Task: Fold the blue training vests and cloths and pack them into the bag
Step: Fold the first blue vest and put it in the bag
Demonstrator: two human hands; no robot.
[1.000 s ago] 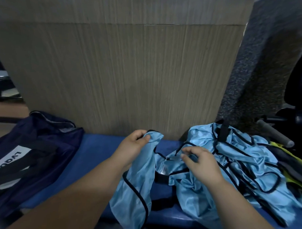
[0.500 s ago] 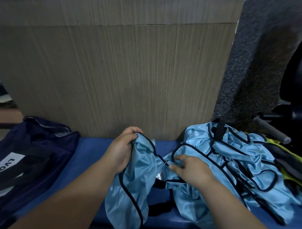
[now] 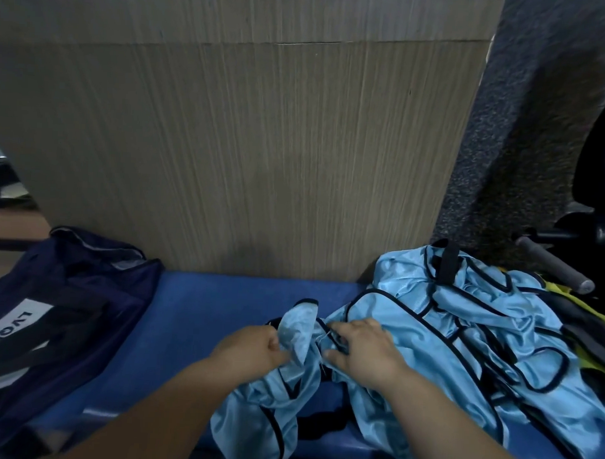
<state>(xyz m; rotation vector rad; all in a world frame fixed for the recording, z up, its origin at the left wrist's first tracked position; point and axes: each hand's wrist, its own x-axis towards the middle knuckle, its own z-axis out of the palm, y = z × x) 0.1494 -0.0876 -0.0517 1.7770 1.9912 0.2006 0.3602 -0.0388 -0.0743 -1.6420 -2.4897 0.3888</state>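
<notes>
Barely begun, I'd say: left hand (image 3: pixel 252 347) and right hand (image 3: pixel 363 351) pinch one crumpled vest (image 3: pixel 299 327), pile (image 3: pixel 479 321) unfolded, bag (image 3: pixel 72 303) waiting alongside.

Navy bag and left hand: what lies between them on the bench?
Head view: only bare blue bench padding between the navy bag and the left hand, which grips the light blue vest.
</notes>
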